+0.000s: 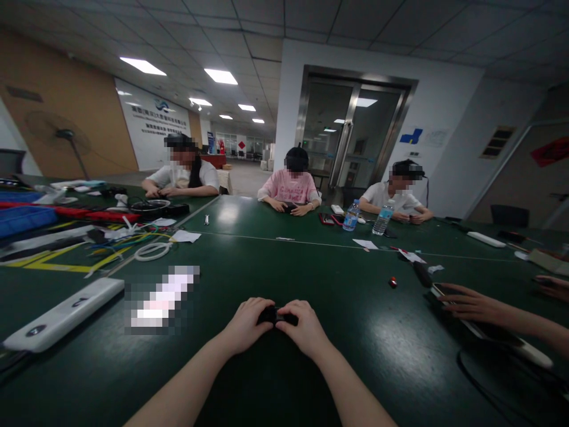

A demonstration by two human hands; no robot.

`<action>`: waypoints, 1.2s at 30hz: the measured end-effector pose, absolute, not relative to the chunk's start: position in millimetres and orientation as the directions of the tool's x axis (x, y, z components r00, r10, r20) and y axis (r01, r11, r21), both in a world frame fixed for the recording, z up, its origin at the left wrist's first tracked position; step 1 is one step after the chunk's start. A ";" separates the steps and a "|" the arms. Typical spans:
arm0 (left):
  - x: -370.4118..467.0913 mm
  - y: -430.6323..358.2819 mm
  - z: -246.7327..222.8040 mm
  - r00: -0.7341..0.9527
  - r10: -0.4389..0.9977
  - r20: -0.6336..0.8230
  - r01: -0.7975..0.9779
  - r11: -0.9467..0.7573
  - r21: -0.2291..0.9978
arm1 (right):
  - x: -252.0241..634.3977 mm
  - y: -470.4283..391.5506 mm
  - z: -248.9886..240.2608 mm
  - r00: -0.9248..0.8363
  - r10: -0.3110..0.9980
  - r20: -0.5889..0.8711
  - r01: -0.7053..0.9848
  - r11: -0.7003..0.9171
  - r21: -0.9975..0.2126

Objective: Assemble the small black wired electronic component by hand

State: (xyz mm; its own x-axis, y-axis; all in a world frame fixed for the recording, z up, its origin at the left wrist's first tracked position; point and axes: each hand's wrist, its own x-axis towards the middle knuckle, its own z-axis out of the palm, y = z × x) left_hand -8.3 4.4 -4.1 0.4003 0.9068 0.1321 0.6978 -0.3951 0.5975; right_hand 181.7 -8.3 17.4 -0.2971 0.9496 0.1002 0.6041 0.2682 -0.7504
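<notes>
Both of my hands meet near the lower middle of the green table (284, 267). My left hand (249, 321) is closed round the left part of a small black object (276, 316). The fingers of my right hand (303, 325) wrap round its right part, with the thumb against its near side. The thumbs are close together, and a narrow piece of the object shows between them. Most of it is hidden by my fingers, so its kind cannot be made out.
A long white case (66, 314) and a blurred bright item (166, 296) lie left. Coiled cables (153, 251) are beyond. Another person's hand (473, 303) is at right, near a small red item (393, 282). Bottles (351, 216) stand far back; several people sit around.
</notes>
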 end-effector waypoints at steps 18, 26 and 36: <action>-8.4 6.6 -8.6 0.386 0.911 0.143 0.709 -0.392 0.587 | 181.1 -10.9 17.5 -0.290 0.954 0.075 0.642 0.253 -0.723; -8.3 4.6 -3.2 0.394 0.911 0.124 0.714 -0.388 0.582 | 187.1 -6.7 12.4 -0.308 0.946 0.102 0.588 0.273 -0.761; -6.9 4.1 -3.5 0.386 0.911 0.146 0.710 -0.394 0.584 | 185.9 -5.2 11.8 -0.323 0.936 0.137 0.596 0.314 -0.739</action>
